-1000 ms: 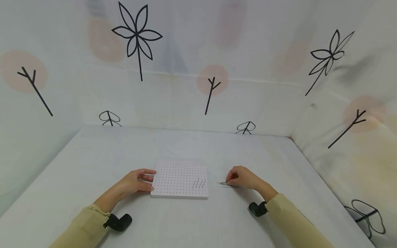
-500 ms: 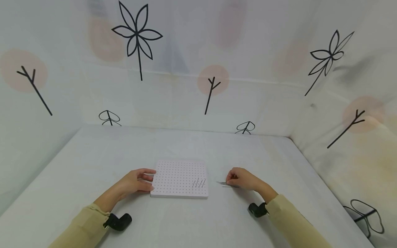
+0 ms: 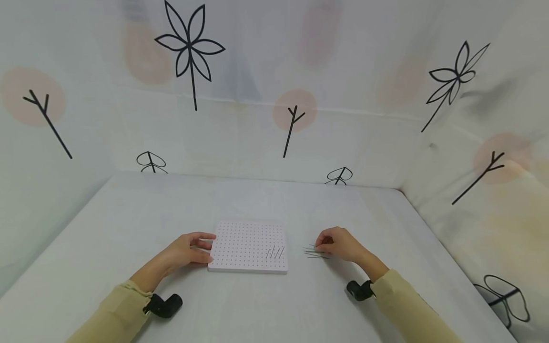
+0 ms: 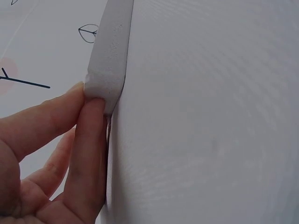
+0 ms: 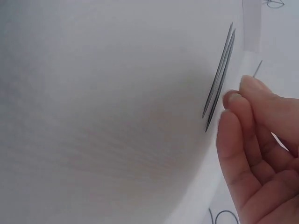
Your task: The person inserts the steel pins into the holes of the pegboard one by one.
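Observation:
A white pegboard (image 3: 244,245) covered in small holes lies flat on the table. Several thin metal needles (image 3: 275,253) stand tilted in its near right part. My left hand (image 3: 185,250) touches the board's left edge, thumb and fingers spread along it; in the left wrist view the fingertips (image 4: 95,105) meet the board's corner. Right of the board, my right hand (image 3: 340,244) pinches a needle (image 5: 258,69) between thumb and fingers, most of it hidden behind them. Loose needles, pointed at both ends (image 5: 221,80), lie side by side just beside that hand.
A white cloth covers the table (image 3: 266,309) and its walls, printed with black leaf and twig drawings (image 3: 189,45). A black wrist camera (image 3: 164,306) sits at the left sleeve and another camera (image 3: 360,290) at the right, both low over the cloth.
My right hand has risen slightly and moved a little to the right, with a needle tip now showing past its fingers. The left hand and the pegboard stay in place.

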Demonstrator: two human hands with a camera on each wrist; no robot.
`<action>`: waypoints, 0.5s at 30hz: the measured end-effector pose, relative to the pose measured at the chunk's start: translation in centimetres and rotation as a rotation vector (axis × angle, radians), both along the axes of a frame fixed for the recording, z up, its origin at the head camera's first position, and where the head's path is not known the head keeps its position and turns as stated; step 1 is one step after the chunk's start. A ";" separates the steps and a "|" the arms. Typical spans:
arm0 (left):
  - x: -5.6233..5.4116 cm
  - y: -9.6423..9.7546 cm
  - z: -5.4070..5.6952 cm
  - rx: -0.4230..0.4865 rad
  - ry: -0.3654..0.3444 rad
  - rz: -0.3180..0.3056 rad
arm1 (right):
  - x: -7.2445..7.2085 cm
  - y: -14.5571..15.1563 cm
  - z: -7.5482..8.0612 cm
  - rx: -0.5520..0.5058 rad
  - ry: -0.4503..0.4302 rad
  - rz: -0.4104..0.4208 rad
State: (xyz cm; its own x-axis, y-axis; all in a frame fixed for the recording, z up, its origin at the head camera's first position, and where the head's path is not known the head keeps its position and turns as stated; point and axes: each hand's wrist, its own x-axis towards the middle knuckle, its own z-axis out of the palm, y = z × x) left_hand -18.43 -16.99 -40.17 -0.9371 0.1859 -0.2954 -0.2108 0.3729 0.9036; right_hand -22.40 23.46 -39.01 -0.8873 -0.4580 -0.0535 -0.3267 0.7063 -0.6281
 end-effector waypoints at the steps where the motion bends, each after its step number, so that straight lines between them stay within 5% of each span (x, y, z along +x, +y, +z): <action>1: 0.0 0.0 0.0 0.001 0.000 0.000 | 0.0 0.0 0.0 -0.006 -0.011 -0.005; 15: -0.1 0.0 0.0 -0.002 -0.004 0.010 | 0.6 -1.0 0.8 -0.048 0.081 0.023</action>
